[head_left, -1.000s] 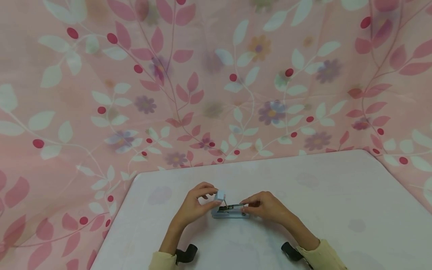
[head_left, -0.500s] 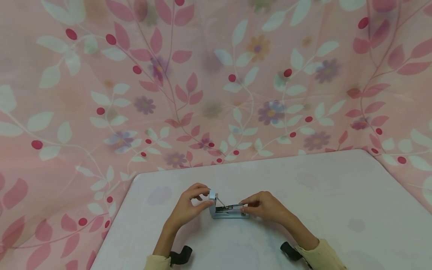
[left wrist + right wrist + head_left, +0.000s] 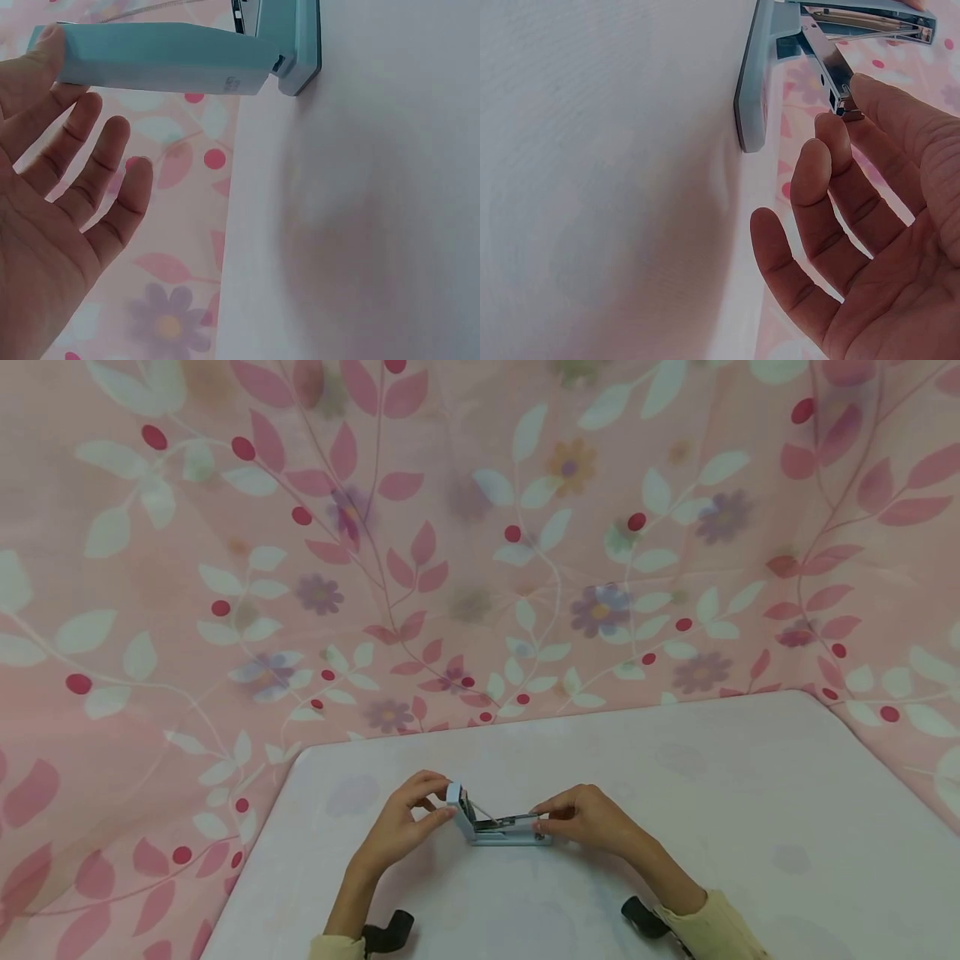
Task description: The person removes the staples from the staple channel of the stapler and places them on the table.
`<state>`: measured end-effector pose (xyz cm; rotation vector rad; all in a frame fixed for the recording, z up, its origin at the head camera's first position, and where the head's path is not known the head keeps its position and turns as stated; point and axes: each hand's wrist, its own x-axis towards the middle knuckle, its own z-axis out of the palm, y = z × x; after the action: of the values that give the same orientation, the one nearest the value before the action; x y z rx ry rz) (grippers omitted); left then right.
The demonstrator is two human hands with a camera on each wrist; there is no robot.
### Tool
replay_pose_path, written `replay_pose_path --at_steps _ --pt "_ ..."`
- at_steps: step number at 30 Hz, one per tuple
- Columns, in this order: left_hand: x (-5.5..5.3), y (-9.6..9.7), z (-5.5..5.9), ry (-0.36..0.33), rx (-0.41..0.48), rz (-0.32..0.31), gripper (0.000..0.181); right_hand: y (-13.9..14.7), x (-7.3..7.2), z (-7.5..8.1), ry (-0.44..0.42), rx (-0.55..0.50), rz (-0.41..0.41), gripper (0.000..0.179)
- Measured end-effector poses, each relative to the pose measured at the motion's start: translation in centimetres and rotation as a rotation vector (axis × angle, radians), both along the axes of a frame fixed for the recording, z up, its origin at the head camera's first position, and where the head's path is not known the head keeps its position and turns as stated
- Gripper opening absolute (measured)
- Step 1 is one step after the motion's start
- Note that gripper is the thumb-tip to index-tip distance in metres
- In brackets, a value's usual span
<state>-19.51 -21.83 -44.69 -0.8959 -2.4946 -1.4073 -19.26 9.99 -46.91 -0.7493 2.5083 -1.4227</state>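
A light blue stapler [image 3: 510, 839] sits on the white table with its top cover [image 3: 165, 56] swung up and tilted to the left. Between thumb and forefinger, my left hand [image 3: 401, 827] pinches the free end of that cover; the other fingers are spread loosely. On the far side, my right hand [image 3: 592, 817] pinches the tip of the metal staple magazine [image 3: 831, 64], which is raised at an angle above the stapler's base [image 3: 754, 90]. A thin spring rod [image 3: 482, 811] runs from the cover to the magazine. Whether staples lie inside cannot be made out.
The white table [image 3: 675, 760] has rounded back corners. Behind it hangs a pink floral cloth [image 3: 480, 568]. Black wrist mounts [image 3: 390, 932] show below both forearms, beside pale yellow sleeves [image 3: 712, 927].
My left hand has moved left and swung the stapler's cover further back, away from the magazine. The right hand stays at the magazine's tip.
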Motion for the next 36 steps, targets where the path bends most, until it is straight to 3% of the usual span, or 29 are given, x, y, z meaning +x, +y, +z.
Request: replay_pose_path --at_steps 5,12,21,36 --pt "-0.1 -0.9 0.0 -0.043 -0.013 0.002 0.029 -0.1 0.1 0.1 0.011 0.0 -0.001 0.024" --pt "1.6 -0.8 2.8 -0.099 -0.02 0.006 0.027 0.0 0.1 0.1 -0.002 0.004 0.001 0.022" --pt "0.4 -3.7 0.0 -0.137 -0.059 0.027 0.028 0.2 0.1 0.0 -0.023 -0.005 0.003 0.022" --pt "0.0 -6.1 -1.1 -0.272 -0.029 -0.018 0.027 0.1 -0.3 -0.5 -0.072 -0.036 0.008 0.02"
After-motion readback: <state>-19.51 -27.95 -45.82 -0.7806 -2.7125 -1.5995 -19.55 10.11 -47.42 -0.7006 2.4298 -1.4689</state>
